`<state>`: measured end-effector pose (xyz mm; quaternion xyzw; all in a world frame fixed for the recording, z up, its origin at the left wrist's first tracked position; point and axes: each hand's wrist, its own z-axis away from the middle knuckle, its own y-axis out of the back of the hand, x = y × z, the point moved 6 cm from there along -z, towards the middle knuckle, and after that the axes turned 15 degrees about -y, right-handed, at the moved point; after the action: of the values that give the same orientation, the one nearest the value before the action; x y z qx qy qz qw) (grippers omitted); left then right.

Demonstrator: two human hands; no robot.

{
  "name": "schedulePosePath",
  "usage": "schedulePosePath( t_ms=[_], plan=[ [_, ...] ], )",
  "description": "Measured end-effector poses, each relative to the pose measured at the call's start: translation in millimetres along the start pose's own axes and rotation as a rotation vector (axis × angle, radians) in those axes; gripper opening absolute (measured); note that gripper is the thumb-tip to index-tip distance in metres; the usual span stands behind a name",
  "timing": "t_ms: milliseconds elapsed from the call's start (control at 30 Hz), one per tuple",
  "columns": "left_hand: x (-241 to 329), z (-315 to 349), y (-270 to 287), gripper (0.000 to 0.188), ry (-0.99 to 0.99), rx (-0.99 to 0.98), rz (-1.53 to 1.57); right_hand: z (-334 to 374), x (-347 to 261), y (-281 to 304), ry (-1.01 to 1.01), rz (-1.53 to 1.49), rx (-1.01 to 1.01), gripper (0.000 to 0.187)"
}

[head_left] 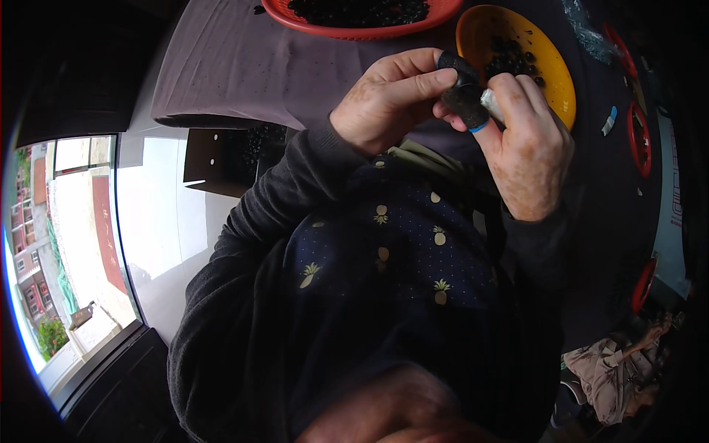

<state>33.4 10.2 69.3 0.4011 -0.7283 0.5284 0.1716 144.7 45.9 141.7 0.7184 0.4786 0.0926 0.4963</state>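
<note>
My left hand and my right hand meet in front of my chest, just below an orange bowl that holds small black pieces. Both hands pinch the same small dark object between thumb and fingers. Black finger covers with blue rims sit on some fingertips. My right hand also grips a small whitish piece beside that object. What the dark object is cannot be made out.
A red basket full of small black pieces stands at the far edge of the purple-covered table. Red rings and a small blue-and-white item lie to the right. A cardboard box sits below the table's left edge, next to a large window.
</note>
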Motion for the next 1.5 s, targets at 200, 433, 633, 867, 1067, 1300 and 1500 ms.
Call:
schedulePosePath(
  t_ms=[200, 433, 633, 867, 1067, 1300, 1500],
  plan=[
    [1.9, 0.5, 3.2, 0.017, -0.063, 0.074, -0.023, -2.9, 8.1, 1.1, -0.037, -0.242, 0.034, 0.028],
    [3.0, 1.2, 5.7, 0.022, -0.109, 0.063, -0.092, -1.9, 3.2, 1.4, 0.071, -0.326, 0.092, 0.046],
    [8.6, 2.6, 3.6, 0.024, -0.126, 0.097, -0.037, 2.3, -0.5, -2.1, 0.181, -0.198, 0.216, 0.045],
    [0.4, 3.3, 1.6, 0.019, -0.062, 0.192, 0.088, 7.5, -6.2, -2.5, 0.144, -0.434, 0.187, 0.045],
    [-10.7, 8.0, -2.2, 0.027, 0.033, 0.052, 0.302, 0.6, 7.1, -14.9, 0.094, -0.542, 0.026, 0.048],
    [-12.1, 8.6, -5.6, 0.020, 0.086, 0.138, 0.281, -6.1, 12.0, -16.5, 0.057, -0.801, -0.255, 0.045],
    [-14.7, 5.3, -9.0, 0.023, 0.072, 0.041, 0.332, -14.6, 13.2, -7.7, 0.187, -0.722, -0.301, 0.042]
  ],
)
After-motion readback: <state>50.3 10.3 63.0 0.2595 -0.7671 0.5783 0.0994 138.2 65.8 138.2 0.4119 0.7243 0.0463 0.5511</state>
